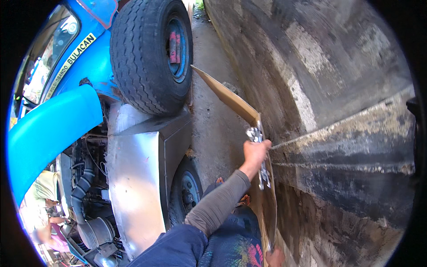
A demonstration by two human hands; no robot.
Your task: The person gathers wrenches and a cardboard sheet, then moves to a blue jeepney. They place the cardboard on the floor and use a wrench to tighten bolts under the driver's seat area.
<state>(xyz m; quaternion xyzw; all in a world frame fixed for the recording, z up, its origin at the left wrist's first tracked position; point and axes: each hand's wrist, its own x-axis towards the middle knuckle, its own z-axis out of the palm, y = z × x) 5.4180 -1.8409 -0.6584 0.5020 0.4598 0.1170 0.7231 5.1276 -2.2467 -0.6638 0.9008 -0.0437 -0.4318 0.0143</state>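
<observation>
My left hand (pixel 257 155), at the end of a grey-sleeved arm, is closed around a bunch of silver wrenches (pixel 264 175). Their metal ends stick out above and below the fist. Right beside it stands a bent sheet of brown cardboard (pixel 227 99), one panel angled away and the other seen nearly edge-on. Low in the view, my right hand (pixel 275 257) appears closed at the cardboard's near end. A small shiny metal piece shows by its fingers, too blurred to name, and the picture's edge cuts off part of that hand.
At left stands a blue vehicle with a bare metal fender (pixel 133 178), an exposed engine bay and a raised blue panel (pixel 53 133). A large tire (pixel 138 58) rests on the fender. A stained concrete wall (pixel 338 133) runs along the right. Another person (pixel 55 236) is at far left.
</observation>
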